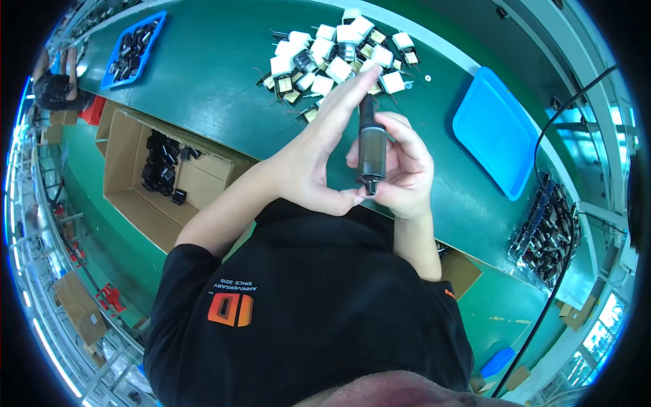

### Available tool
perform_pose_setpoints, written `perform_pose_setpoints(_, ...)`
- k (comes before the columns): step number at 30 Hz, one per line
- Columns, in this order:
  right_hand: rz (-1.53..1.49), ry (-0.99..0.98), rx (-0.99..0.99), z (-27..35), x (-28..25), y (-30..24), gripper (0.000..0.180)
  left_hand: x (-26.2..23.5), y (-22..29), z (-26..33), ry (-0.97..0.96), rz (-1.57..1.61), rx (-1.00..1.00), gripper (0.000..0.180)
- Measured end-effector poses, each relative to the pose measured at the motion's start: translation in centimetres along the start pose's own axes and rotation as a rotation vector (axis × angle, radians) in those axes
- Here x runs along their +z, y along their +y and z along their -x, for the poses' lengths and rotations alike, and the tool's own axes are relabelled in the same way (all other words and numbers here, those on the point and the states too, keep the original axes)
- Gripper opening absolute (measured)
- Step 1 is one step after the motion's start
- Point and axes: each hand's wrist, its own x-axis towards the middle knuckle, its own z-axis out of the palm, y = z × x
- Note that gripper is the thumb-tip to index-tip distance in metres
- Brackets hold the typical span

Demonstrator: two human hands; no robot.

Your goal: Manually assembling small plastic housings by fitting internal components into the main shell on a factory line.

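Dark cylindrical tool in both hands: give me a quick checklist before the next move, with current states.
1. Right hand wrapped around the dark cylindrical tool: ok.
2. Left hand steadying it, thumb at the lower tip: ok.
3. Tool upright above the green bench: ok.
4. Pile of white-taped coil parts close behind the hands: ok.
5. Blue tray to the right, contents: cannot tell.
6. What sits at the tool tip: cannot tell.
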Motion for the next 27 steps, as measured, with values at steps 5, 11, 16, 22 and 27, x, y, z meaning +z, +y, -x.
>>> perform_pose_setpoints(5,0.158,0.151,-0.031,0.3,0.3,0.1,0.079,0.3,-0.2,0.4,-0.004,0.140,-0.015,0.102)
perform_pose_setpoints(11,0.253,0.160,-0.250,1.0,-1.1,1.8,0.073,1.8,-0.3,0.3,0.082,0.064,-0.019,0.089)
perform_pose_setpoints(16,0.276,0.185,-0.026,1.9,-1.4,0.0,0.072,1.6,-0.8,0.3,0.004,0.159,-0.131,0.093)
perform_pose_setpoints(22,0.695,-0.160,0.678,14.7,-5.2,-15.7,0.053,-12.0,-0.5,14.5,0.563,-0.026,-0.053,0.029)
perform_pose_setpoints(27,0.851,0.441,1.565,32.4,-8.3,-12.3,0.045,-19.2,-5.9,26.9,1.315,-0.854,-0.501,0.018)
